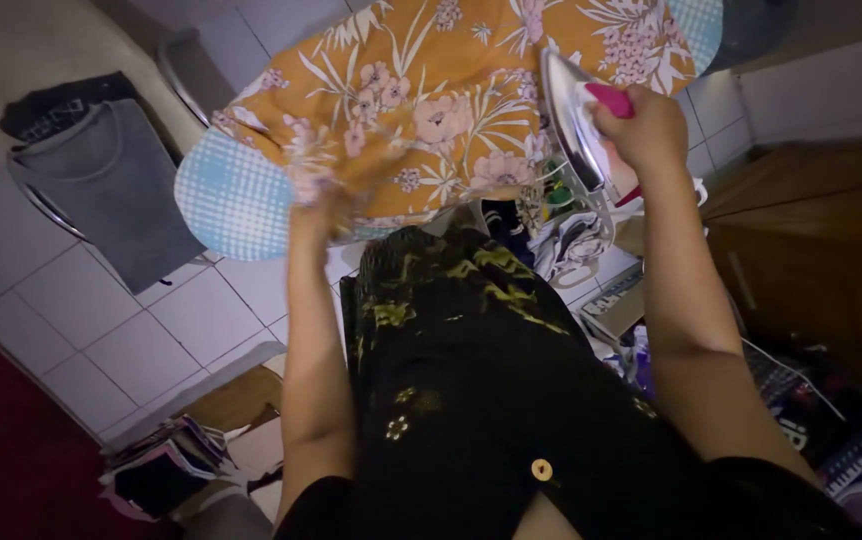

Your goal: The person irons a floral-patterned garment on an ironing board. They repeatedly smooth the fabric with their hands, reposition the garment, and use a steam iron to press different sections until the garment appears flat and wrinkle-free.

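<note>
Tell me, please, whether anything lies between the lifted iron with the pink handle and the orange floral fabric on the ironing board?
Nothing visible does. The right hand holds the iron with the pink handle tilted up beside the orange floral fabric; the left hand grips the fabric's near edge, away from the iron.

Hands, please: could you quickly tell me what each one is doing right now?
Left hand: blurred, on the orange floral fabric; grip cannot be told.
Right hand: closed on the iron.

Both bare forearms reached forward and away from the body. The right hand [651, 125] was raised higher, fingers curled tight in a closed fist with the wrist bent slightly inward. The left hand [319, 208] sat lower and nearer — blurred, palm down, so whether its fingers gripped couldn't be told.
</note>
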